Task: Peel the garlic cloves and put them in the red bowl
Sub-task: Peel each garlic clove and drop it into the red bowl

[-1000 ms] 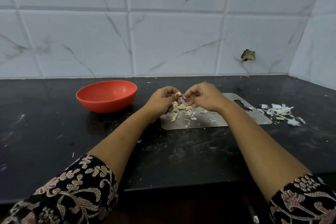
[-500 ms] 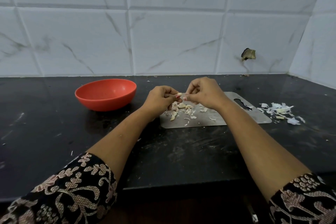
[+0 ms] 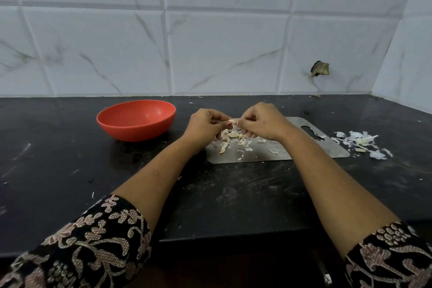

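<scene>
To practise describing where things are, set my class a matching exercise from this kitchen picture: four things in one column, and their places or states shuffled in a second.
Column A
1. red bowl
2. steel board
3. heap of peels
4. garlic clove

Column B
a. pinched between left hand and right hand
b. on the counter, right of the board
c. beneath both hands, loose cloves lying on it
d. left of the hands, looks empty

Pairs: 1-d, 2-c, 3-b, 4-a.
</scene>
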Available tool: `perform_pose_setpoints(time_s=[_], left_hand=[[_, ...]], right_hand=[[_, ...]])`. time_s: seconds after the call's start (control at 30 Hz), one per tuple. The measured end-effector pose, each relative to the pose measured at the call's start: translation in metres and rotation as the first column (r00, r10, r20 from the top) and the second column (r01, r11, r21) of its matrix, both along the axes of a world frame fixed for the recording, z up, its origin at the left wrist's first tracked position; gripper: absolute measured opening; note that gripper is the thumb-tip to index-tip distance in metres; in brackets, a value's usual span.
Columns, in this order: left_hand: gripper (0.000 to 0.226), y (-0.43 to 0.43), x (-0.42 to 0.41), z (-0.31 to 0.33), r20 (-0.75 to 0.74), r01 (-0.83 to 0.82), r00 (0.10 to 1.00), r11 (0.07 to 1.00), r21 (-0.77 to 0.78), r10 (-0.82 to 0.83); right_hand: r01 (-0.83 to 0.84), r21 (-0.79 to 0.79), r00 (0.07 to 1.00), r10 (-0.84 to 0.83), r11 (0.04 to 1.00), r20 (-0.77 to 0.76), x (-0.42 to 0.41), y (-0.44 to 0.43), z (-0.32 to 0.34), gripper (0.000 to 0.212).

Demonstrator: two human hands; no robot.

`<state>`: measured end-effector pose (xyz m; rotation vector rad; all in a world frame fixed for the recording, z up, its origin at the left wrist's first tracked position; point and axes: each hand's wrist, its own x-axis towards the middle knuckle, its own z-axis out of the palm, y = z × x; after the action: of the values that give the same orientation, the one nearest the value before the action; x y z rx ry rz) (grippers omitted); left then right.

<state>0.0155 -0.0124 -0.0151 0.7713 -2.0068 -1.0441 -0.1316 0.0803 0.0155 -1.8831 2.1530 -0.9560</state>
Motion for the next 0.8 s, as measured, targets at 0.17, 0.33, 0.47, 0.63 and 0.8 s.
perform_pose_setpoints(time_s=[0.17,0.33,0.47,0.63,0.8], left_hand=[[0.009,0.001,0.000,0.001,0.000,0.001,1.000,1.000,0.005,-0.001],[0.009,0.002,0.000,0.001,0.031,-0.006,1.000,1.000,-0.014,0.007],[0.007,0.003,0.000,0.001,0.024,-0.003,1.000,1.000,-0.028,0.003],[0.006,0.003,-0.001,0.001,-0.038,-0.002,0.999,1.000,-0.006,0.002],[0.010,-0.001,-0.004,-0.001,-0.186,-0.024,0.981,0.990,0.137,0.049]], right_hand=[[0.029,-0.069,0.999,-0.030,0.997,-0.023,-0.001,0.001,0.002,0.014],[0.019,-0.093,0.999,-0.015,0.995,0.042,-0.003,0.001,-0.001,0.017],[-0.013,-0.148,0.987,0.036,0.989,0.155,0.001,-0.002,-0.003,0.012],[-0.005,-0.179,0.996,0.022,0.984,0.091,0.008,-0.007,-0.005,0.009],[0.001,-0.222,0.973,0.049,0.975,0.224,0.012,-0.006,-0.006,0.008]])
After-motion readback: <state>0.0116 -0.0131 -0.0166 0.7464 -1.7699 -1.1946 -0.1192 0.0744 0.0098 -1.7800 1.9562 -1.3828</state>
